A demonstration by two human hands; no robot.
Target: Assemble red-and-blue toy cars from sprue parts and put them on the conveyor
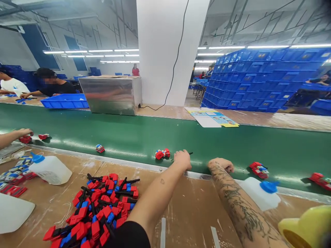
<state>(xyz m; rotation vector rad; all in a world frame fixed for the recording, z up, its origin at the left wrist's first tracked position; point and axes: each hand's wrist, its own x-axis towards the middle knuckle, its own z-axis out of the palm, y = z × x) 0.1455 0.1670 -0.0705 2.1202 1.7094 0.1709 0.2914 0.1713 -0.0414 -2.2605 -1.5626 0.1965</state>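
My left hand [182, 159] is closed over the near side of the green belt, with a thin black rod [190, 153] sticking out past its fingers; the rest of that piece is hidden. Just left of it, a red, white and blue toy assembly [162, 154] lies on the belt. My right hand [221, 164] is curled at the belt's near edge, and whatever its fingers hold is hidden. Below and left of my left arm lies a pile of red and blue plastic parts with black rods [103, 206].
More toy assemblies, such as a red one [259, 169], lie along the green belt [134, 131]. White jugs with blue caps [51, 169] and a yellow container [307, 224] stand on the bench. A co-worker's hand [25, 132] reaches in at left. Blue crates [248, 79] are stacked beyond.
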